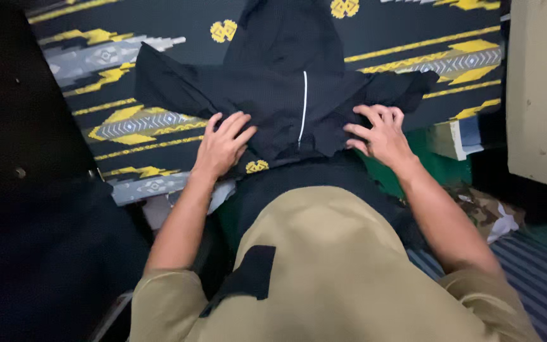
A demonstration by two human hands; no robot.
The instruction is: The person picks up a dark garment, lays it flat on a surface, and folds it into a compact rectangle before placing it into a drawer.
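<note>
Both my hands flat on black garment, fingers spread.
Left hand [223, 144] and right hand [381, 134] press, gripping nothing, on the black garment [286, 95] with its white stripe, lying on black-and-yellow patterned cloth [128, 120]; 2 hands well apart.

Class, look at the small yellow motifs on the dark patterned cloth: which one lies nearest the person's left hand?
The yellow motif just below the black garment, beside the left hand. The other two sit at the top edge, far from both hands.
</note>
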